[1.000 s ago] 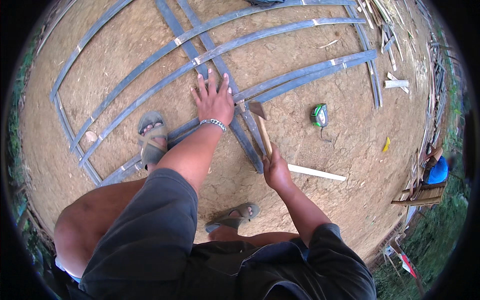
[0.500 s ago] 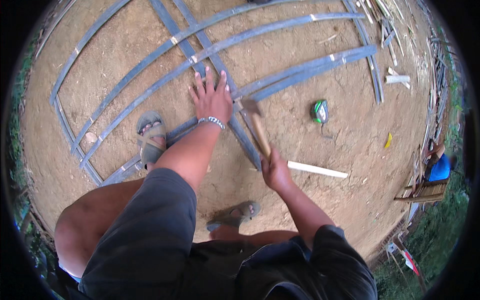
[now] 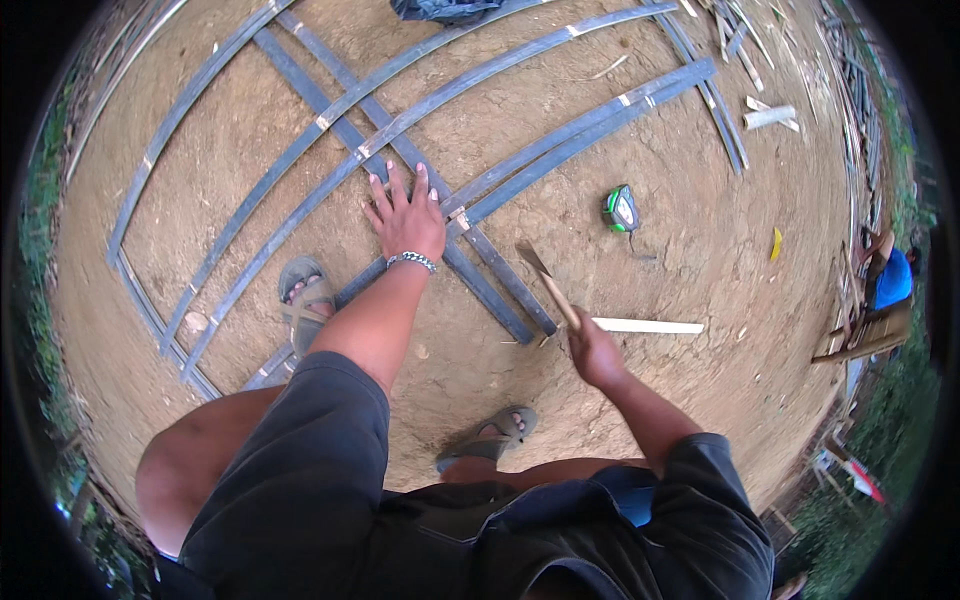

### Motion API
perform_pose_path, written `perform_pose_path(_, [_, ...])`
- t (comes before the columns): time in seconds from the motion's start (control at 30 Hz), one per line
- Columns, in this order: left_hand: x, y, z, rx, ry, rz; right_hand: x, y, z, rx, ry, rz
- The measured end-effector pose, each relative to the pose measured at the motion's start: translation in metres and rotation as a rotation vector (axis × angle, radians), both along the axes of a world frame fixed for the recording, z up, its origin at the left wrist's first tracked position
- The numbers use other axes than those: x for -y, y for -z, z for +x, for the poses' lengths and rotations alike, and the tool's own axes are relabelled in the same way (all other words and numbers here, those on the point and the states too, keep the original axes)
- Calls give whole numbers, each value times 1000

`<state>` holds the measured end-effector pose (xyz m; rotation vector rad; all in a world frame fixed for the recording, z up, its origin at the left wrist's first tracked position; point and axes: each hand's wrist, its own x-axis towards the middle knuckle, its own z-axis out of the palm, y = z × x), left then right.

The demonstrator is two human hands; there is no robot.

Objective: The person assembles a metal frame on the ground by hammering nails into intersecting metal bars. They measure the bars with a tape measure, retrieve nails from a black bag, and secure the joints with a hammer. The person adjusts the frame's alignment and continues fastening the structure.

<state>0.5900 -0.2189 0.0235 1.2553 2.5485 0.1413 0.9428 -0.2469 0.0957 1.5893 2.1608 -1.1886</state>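
My left hand [image 3: 411,222] lies flat with spread fingers on the grey slats [image 3: 400,150] of a lattice on the ground, just left of a pale notched crossing. My right hand [image 3: 597,352] is closed around the wooden handle of a hatchet [image 3: 558,298]. Its dark, flared head is raised to the right of the slat ends, apart from them. A pale flat stick [image 3: 650,326] lies on the dirt beside my right hand. My sandalled left foot [image 3: 307,300] is beside the lattice's near slats.
A green and black tape measure [image 3: 621,210] rests on the dirt to the right. A dark plastic bag [image 3: 440,10] lies at the far edge. Offcuts [image 3: 768,116] are scattered at the far right. A person in blue [image 3: 893,278] sits by a wooden bench [image 3: 865,335] at the right.
The hatchet and my right hand have moved right, lifting away from the slat crossing, which now shows. My left hand stays flat on the slats. The whole view has shifted slightly.
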Motion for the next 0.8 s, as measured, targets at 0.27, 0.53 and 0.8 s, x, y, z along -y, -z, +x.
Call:
perform_pose_path(0.27, [18, 25, -29, 92, -22, 316, -3, -4, 106, 178, -22, -1])
perform_pose_path(0.53, [-2, 6, -56, 32, 753, 95, 13, 7, 105, 143, 78, 84])
perform_pose_path(0.8, [2, 14, -54, -28, 800, 45, 9, 9, 101, 289, 177, 136])
